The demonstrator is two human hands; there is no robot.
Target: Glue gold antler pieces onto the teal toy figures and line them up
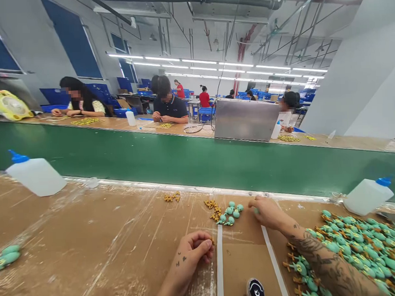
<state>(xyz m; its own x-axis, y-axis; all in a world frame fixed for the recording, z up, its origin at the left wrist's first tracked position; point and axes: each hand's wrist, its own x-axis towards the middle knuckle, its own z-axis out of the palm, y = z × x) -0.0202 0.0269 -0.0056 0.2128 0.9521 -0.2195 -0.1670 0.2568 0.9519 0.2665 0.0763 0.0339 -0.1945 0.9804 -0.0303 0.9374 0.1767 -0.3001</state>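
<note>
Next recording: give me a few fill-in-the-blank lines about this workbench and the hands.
Both white bottles have ___ caps. The conveyor belt is ___. The big pile of teal figures lies by the ___ forearm. The small figure cluster sits nearest the right hand, not the ___ one.
Missing: blue; green; right; left.

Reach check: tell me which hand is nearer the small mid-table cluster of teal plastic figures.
Right. The right hand lies just right of the cluster of teal plastic figures; the left hand sits apart, nearer the camera.
</note>
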